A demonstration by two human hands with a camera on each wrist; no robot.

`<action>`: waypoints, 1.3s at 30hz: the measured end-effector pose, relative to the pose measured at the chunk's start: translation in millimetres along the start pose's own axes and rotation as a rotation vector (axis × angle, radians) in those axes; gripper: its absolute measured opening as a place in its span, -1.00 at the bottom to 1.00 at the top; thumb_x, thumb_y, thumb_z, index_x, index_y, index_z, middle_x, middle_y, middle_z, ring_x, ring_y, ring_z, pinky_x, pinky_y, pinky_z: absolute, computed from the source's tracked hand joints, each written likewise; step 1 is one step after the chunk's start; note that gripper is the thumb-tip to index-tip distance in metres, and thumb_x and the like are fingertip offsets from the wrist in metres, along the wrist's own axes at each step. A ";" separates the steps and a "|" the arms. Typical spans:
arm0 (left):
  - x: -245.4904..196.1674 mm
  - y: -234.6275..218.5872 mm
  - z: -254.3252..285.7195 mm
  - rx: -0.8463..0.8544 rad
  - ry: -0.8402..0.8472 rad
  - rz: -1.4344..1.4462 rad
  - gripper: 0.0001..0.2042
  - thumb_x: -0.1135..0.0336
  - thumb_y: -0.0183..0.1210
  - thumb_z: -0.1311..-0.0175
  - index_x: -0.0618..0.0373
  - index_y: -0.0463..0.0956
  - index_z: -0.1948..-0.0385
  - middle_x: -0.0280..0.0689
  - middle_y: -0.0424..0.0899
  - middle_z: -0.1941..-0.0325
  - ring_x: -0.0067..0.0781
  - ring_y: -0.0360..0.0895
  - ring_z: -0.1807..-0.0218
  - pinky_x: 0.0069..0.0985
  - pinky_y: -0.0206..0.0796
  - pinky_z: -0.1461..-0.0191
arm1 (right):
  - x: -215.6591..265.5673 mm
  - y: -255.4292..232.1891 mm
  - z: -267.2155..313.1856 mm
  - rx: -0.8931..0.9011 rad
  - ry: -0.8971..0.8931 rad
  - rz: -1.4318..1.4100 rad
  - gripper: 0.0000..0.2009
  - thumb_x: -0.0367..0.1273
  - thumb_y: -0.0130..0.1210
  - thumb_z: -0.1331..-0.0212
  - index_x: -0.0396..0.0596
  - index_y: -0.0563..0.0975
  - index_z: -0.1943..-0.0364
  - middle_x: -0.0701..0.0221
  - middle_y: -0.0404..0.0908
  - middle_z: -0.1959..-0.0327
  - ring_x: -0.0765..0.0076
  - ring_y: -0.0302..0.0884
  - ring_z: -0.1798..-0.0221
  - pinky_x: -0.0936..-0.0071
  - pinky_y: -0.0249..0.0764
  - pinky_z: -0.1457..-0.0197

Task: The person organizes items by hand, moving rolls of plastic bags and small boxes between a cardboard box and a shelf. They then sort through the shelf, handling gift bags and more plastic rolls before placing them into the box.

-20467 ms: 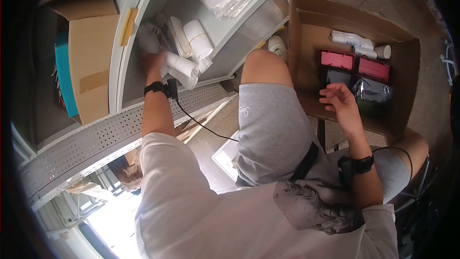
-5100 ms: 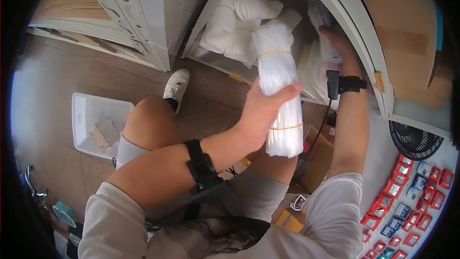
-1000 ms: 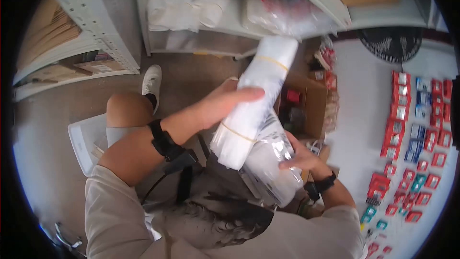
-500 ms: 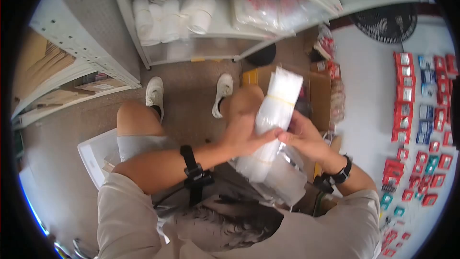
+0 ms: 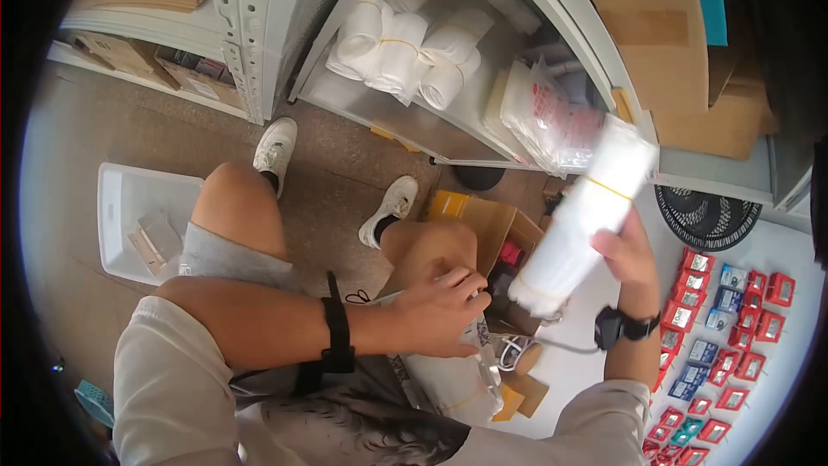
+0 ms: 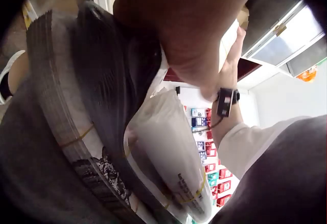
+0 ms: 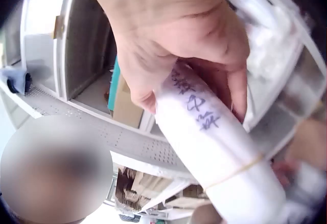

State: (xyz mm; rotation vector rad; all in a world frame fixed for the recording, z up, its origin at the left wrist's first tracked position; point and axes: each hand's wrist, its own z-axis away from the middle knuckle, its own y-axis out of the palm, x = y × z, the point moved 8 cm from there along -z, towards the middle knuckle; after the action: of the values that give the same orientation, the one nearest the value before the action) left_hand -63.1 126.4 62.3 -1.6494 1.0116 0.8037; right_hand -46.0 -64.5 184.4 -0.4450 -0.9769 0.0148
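In the head view my right hand grips a white roll of plastic bags, raised at the right in front of the cabinet. A rubber band circles the roll, and dark handwriting marks its side in the right wrist view. Over my lap, my left hand has its fingers curled at the upper end of a bundle of clear plastic bags. The left wrist view shows more rubber-banded bundles there, among them a rolled white one. My left fingertips are partly hidden.
Several white bag rolls and flat printed bags lie in the cabinet. An open cardboard box stands by my knee. A clear plastic bin is at the left; red and blue packets hang at the right.
The white roll, lately between both hands above the lap, has gone up and right in my right hand. My left hand has left it and moved down to the lap bundles.
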 end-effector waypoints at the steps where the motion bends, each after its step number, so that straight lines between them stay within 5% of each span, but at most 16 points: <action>1: 2.8 1.5 -1.0 0.034 -0.036 -0.016 -0.32 -0.14 0.37 0.06 0.20 0.49 -0.02 -0.08 0.35 -0.23 -0.11 0.18 -0.36 0.04 0.06 -0.36 | 10.1 9.0 -22.0 0.050 -0.056 0.217 -0.37 -0.29 0.30 -0.06 -0.24 0.32 -0.20 0.33 0.57 -0.03 0.35 0.54 -0.08 0.34 0.44 -0.19; 2: 3.4 -0.9 -1.7 0.015 -0.037 -0.011 -0.32 -0.14 0.37 0.06 0.20 0.49 -0.02 -0.08 0.35 -0.23 -0.11 0.18 -0.36 0.04 0.06 -0.36 | 18.9 18.7 -43.8 0.006 -0.187 0.499 -0.37 -0.23 0.29 -0.04 -0.20 0.33 -0.18 0.20 0.60 0.01 0.18 0.60 -0.05 0.25 0.51 -0.11; 4: 8.8 -0.1 -0.9 0.030 -0.114 -0.056 -0.32 -0.14 0.37 0.06 0.17 0.49 -0.04 -0.05 0.31 -0.28 -0.05 0.19 -0.34 0.02 0.09 -0.35 | 28.8 35.7 -83.7 -0.113 -0.071 1.117 -0.37 -0.18 0.28 -0.01 -0.14 0.32 -0.16 0.02 0.59 0.04 -0.07 0.61 -0.01 0.09 0.56 -0.01; 7: 10.6 0.1 0.2 0.077 -0.166 -0.063 -0.34 -0.09 0.38 0.05 0.16 0.48 -0.05 -0.02 0.27 -0.32 0.01 0.19 -0.35 0.01 0.12 -0.34 | 38.0 47.7 -149.2 -0.306 -0.040 1.441 -0.36 -0.13 0.27 0.03 -0.09 0.32 -0.14 -0.10 0.56 0.04 -0.22 0.57 0.02 -0.02 0.55 0.06; 8: 11.7 0.3 -0.2 0.062 -0.176 -0.056 -0.34 -0.09 0.38 0.05 0.16 0.48 -0.05 -0.02 0.27 -0.32 0.01 0.19 -0.35 0.01 0.12 -0.34 | 37.8 48.9 -169.7 -0.289 -0.050 1.450 -0.36 -0.13 0.27 0.03 -0.09 0.32 -0.14 -0.10 0.56 0.04 -0.22 0.57 0.02 -0.02 0.55 0.06; 10: 11.7 3.1 -1.9 0.075 -0.169 -0.003 -0.35 -0.06 0.38 0.05 0.17 0.48 -0.05 -0.01 0.26 -0.32 0.05 0.19 -0.34 -0.01 0.19 -0.29 | 55.1 42.2 -202.0 -0.553 -0.221 1.429 -0.34 -0.12 0.28 0.02 -0.05 0.32 -0.18 -0.05 0.55 -0.02 -0.17 0.55 -0.05 0.01 0.52 -0.05; 13: 13.0 -1.2 -4.7 0.117 -0.207 -0.019 -0.37 -0.04 0.37 0.04 0.17 0.48 -0.05 -0.01 0.27 -0.32 0.04 0.19 -0.34 -0.04 0.25 -0.23 | 69.8 39.8 -254.1 -0.682 -0.571 1.526 -0.43 -0.13 0.27 -0.03 -0.02 0.33 -0.09 0.01 0.61 0.15 -0.21 0.58 0.07 0.00 0.53 0.07; 16: 16.2 -3.4 -6.8 0.103 -0.207 -0.062 -0.37 -0.04 0.38 0.05 0.16 0.48 -0.04 -0.01 0.29 -0.30 0.03 0.19 -0.35 -0.06 0.26 -0.21 | 74.9 26.2 -302.6 -0.636 -0.815 1.506 -0.44 -0.16 0.27 -0.02 -0.02 0.33 -0.10 0.04 0.61 0.18 -0.18 0.58 0.07 -0.02 0.52 0.06; 20: 17.0 -6.1 -5.9 0.124 -0.233 -0.051 -0.38 -0.01 0.39 0.06 0.15 0.48 -0.03 -0.01 0.30 -0.28 0.02 0.18 -0.36 -0.07 0.24 -0.21 | 57.0 -14.5 -372.0 -0.632 -0.717 1.556 -0.47 -0.23 0.25 -0.03 -0.05 0.34 -0.08 0.05 0.62 0.12 -0.19 0.57 0.01 0.01 0.53 0.04; 22: 19.6 -5.4 -8.9 0.089 -0.229 -0.070 -0.39 0.01 0.40 0.07 0.15 0.47 -0.01 -0.02 0.31 -0.26 0.03 0.16 -0.37 -0.05 0.21 -0.21 | 35.9 -34.4 -414.0 -0.532 -0.372 1.614 -0.46 -0.23 0.24 -0.04 -0.07 0.35 -0.12 0.04 0.57 -0.02 -0.17 0.50 -0.11 0.02 0.48 -0.11; 25: 21.3 -3.7 -10.2 0.066 -0.255 -0.029 -0.38 0.00 0.41 0.10 0.15 0.48 -0.01 -0.01 0.30 -0.29 0.03 0.14 -0.39 -0.05 0.20 -0.22 | 22.7 -23.8 -421.5 -0.384 -0.459 1.462 -0.50 -0.36 0.26 -0.02 -0.11 0.40 -0.11 -0.04 0.58 0.02 -0.16 0.54 -0.07 0.05 0.50 -0.11; 29: 24.9 -7.3 -15.1 0.085 -0.267 -0.003 -0.37 0.00 0.42 0.12 0.16 0.49 0.00 -0.01 0.31 -0.29 0.02 0.13 -0.41 -0.06 0.19 -0.23 | 10.3 -23.4 -452.7 -0.354 -0.321 1.723 -0.50 -0.31 0.40 0.05 -0.07 0.51 -0.03 0.06 0.58 0.07 -0.14 0.53 -0.07 0.08 0.52 -0.12; 33: 26.8 -6.9 -15.9 0.100 -0.267 -0.002 -0.37 0.03 0.42 0.11 0.18 0.48 -0.01 0.00 0.28 -0.32 0.04 0.11 -0.42 -0.07 0.18 -0.25 | 10.7 -40.4 -449.2 -0.548 -0.365 1.742 -0.50 -0.29 0.39 0.01 -0.12 0.50 -0.05 0.09 0.57 0.03 -0.17 0.54 -0.08 0.05 0.52 -0.13; 35: 23.6 -2.7 -13.6 0.114 -0.267 0.039 -0.37 0.03 0.42 0.10 0.19 0.47 -0.02 0.00 0.28 -0.32 0.05 0.11 -0.42 -0.07 0.18 -0.25 | -4.9 -49.1 -444.9 -0.412 -0.110 1.566 -0.50 -0.30 0.36 -0.02 -0.10 0.49 -0.08 0.06 0.58 -0.02 -0.15 0.54 -0.11 0.08 0.51 -0.15; 39: 21.4 -0.7 -10.4 0.169 -0.251 0.029 -0.31 0.02 0.43 0.11 0.18 0.43 -0.08 0.05 0.22 -0.36 0.06 0.11 -0.42 -0.05 0.17 -0.28 | -6.3 -58.1 -434.6 -0.404 -0.201 1.426 -0.51 -0.31 0.33 -0.05 -0.10 0.48 -0.10 0.03 0.60 -0.03 -0.12 0.54 -0.13 0.09 0.50 -0.17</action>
State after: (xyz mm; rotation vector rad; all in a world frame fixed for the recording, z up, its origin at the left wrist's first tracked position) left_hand -52.9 111.4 46.9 -1.3555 0.9016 0.8946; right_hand 288.6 -274.2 -6.4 -1.4573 -0.6731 1.1774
